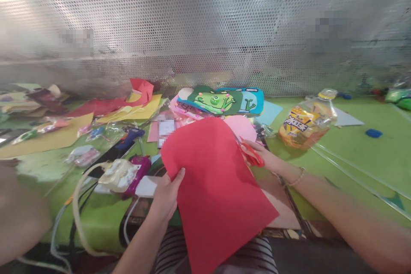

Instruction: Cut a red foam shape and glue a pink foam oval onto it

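Observation:
My left hand (167, 195) grips the left edge of a large red sheet (213, 188), thumb on top, holding it up above my lap. My right hand (261, 158) is closed round red-handled scissors (250, 153) at the sheet's upper right edge. The blades are hidden behind the sheet or too blurred to make out. A bead bracelet (297, 177) sits on my right wrist.
A green table (353, 154) carries a tilted drink bottle (306, 122), a green cartoon cut-out (213, 102), yellow and red paper (128, 109), a glue gun (130, 136), a power bank (146, 186) with cables, and a blue block (373, 133). A perforated metal screen (205, 30) stands behind.

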Available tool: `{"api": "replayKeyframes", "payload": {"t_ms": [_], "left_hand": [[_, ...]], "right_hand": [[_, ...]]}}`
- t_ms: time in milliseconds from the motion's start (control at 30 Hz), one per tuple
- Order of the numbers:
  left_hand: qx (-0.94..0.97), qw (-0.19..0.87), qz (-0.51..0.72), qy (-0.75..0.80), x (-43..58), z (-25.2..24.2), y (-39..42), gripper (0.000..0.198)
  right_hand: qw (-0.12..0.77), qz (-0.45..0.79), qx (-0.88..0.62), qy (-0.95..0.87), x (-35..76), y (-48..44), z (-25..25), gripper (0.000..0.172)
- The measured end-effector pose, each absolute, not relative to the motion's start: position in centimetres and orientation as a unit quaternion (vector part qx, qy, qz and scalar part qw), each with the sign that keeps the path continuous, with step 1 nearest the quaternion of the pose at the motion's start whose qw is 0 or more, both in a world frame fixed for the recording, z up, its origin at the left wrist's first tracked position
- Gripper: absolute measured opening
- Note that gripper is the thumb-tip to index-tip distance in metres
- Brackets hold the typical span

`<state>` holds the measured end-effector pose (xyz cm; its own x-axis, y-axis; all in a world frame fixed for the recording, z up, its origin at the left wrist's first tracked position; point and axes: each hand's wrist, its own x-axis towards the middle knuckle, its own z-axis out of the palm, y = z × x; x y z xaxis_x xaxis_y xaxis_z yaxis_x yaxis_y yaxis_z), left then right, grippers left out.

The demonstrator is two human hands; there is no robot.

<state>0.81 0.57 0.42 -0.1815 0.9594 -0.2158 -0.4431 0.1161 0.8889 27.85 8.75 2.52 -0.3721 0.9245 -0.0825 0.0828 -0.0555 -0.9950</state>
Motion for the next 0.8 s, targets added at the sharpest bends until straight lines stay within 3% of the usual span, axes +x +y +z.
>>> {"api": "replayKeyframes", "payload": {"t_ms": [267, 633, 800], "left_hand": [[0.276, 0.575, 0.610, 0.470, 0.96, 0.69, 0.47, 0.056], [0.284, 0.580, 0.604, 0.467, 0.90, 0.50, 0.51, 0.046], [0.281, 0.577, 0.606, 0.471, 1.00, 0.82, 0.43, 0.052]], "right_hand": [[0.366, 0.586, -0.433, -0.579, 27.89, 8.47, 2.80, 0.031], [0.359, 0.590, -0.431, -0.580, 27.79, 8.37, 3.15, 0.029], [0.355, 0.579, -0.435, -0.591, 27.86, 8.36, 3.11, 0.032]]}}
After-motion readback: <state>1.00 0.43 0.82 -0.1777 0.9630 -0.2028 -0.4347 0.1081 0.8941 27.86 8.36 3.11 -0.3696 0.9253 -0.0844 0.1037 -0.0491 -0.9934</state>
